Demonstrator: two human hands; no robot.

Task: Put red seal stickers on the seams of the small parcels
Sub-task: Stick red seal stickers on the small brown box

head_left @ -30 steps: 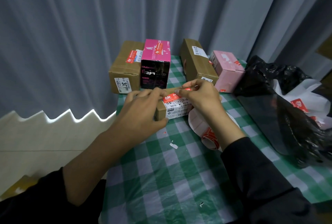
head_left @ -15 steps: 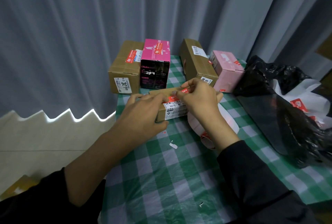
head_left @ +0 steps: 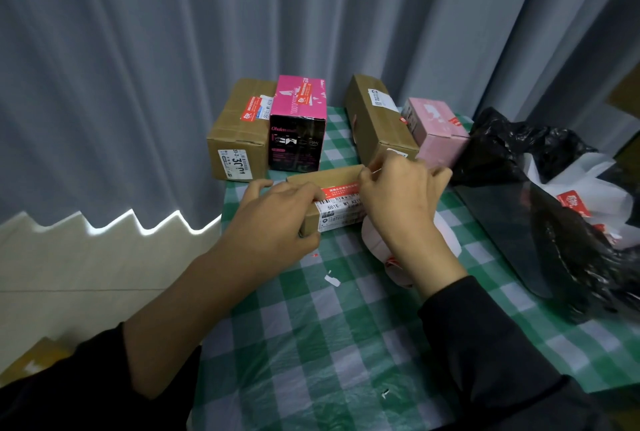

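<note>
left sleeve (head_left: 69, 385): plain black, stops up by the elbow, forearm bare
right sleeve (head_left: 491, 354): same black, comes down nearly to the wrist
left hand (head_left: 277, 219), right hand (head_left: 398, 202): both bare

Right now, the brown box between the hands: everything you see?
Small brown cardboard box, lying flat on the checked tablecloth, long side toward the camera. A white barcode label sits on its front; a red sticker runs along the top front edge. The left hand grips its left end; the right hand pinches the sticker's right end.
</note>
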